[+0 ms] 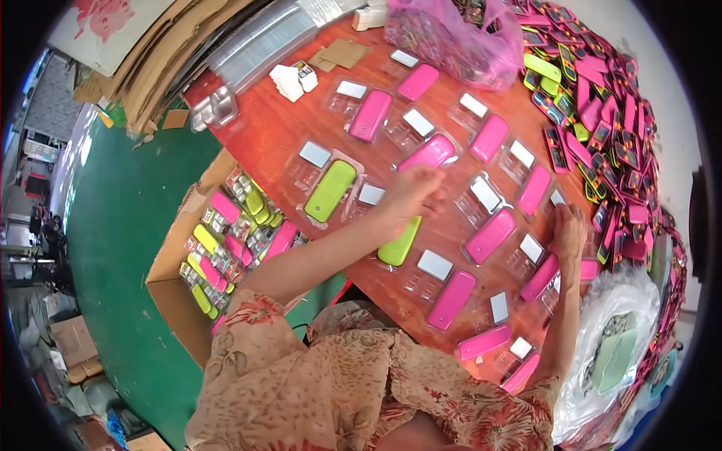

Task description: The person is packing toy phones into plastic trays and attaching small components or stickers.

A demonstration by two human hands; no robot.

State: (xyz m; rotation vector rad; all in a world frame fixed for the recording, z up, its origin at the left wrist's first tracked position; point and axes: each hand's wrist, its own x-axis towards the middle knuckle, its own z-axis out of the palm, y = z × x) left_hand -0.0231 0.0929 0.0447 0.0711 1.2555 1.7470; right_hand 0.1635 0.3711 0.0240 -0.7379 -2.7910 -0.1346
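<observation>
Head-worn fisheye, steeply down over table point(286, 135)

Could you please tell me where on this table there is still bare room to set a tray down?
Bare wood shows on the table between the white card stack and the green case. A smaller patch lies beside the cardboard scraps. Around both hands, left hand and right hand, trays sit tightly; the phone pile fills the right edge.

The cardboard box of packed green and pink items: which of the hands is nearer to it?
Left. The left hand rests on the table among the trays, right of the cardboard box. The right hand lies farther right, by the heap of pink items.
</observation>
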